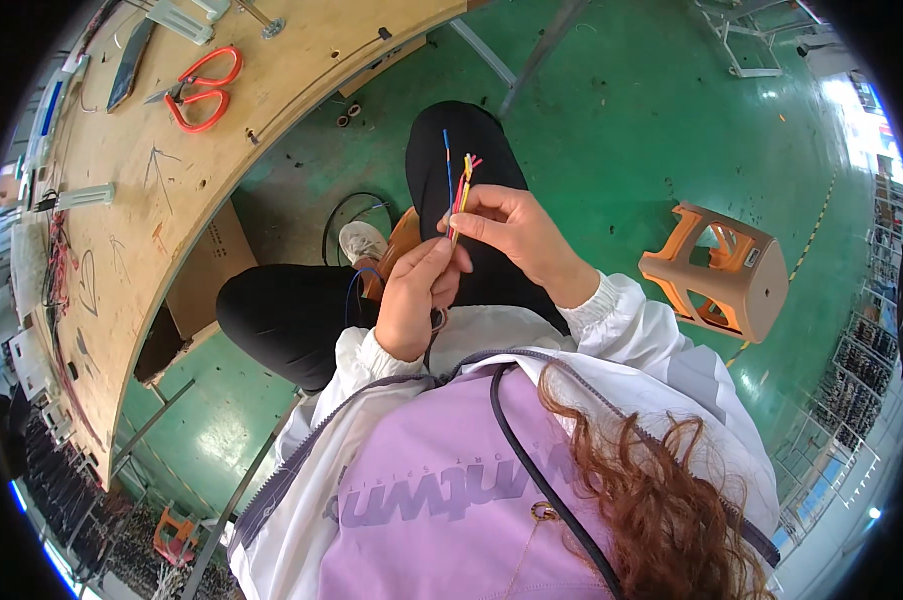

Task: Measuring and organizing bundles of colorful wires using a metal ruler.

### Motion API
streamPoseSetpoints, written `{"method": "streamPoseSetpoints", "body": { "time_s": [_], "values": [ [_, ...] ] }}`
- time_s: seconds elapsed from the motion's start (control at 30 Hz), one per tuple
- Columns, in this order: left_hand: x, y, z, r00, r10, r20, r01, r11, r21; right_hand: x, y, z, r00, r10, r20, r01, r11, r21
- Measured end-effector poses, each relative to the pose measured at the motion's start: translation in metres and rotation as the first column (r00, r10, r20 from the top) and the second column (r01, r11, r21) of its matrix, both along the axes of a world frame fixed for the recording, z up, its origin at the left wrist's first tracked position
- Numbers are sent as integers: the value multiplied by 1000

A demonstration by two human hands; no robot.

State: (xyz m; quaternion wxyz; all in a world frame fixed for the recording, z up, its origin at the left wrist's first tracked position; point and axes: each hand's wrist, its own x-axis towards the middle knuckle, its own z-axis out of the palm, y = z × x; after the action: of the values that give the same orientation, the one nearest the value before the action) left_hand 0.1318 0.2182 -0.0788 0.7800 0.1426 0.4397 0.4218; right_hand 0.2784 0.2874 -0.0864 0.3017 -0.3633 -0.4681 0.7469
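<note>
In front of my lap, both hands pinch a thin bundle of coloured wires point(464, 190) in pink, yellow and white. A longer blue wire point(448, 165) stands up beside the bundle on its left. My left hand point(418, 290) is closed round the lower part of the wires, with a dark cable point(437, 320) showing by its palm. My right hand point(516, 235) grips the bundle slightly higher, thumb and fingers pressed together. The wires' ends fan out above the fingertips. A blue wire loop point(356, 285) hangs left of my left hand.
At the left a wooden workbench point(201, 160) holds red-handled scissors point(199, 90), a dark flat object point(129, 68) and pale clips point(86, 197). A brown-and-orange stool point(721, 275) lies tipped on the green floor to the right. A cardboard box point(216, 265) is under the bench.
</note>
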Motion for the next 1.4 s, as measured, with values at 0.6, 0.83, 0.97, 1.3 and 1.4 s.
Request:
{"method": "streamPoseSetpoints", "body": {
  "time_s": [0.6,0.83,0.97,1.3,1.4],
  "values": [
    [9,-4,13,993,105,-55,-102,993,53,-11,-7,14,980,-180,-82,182,983,18],
    [8,-6,11,996,63,-70,-58,996,66,-11,-8,12,979,-186,-84,190,981,33],
    [9,-7,10,996,87,-37,-84,995,58,-12,-9,11,976,-196,-93,199,979,31],
    [5,-6,11,995,62,72,-64,998,18,-11,-9,15,975,-213,-69,214,977,15],
    [4,-7,10,994,52,91,-54,998,20,-11,-9,17,975,-211,-71,212,977,12]
  ]
}}
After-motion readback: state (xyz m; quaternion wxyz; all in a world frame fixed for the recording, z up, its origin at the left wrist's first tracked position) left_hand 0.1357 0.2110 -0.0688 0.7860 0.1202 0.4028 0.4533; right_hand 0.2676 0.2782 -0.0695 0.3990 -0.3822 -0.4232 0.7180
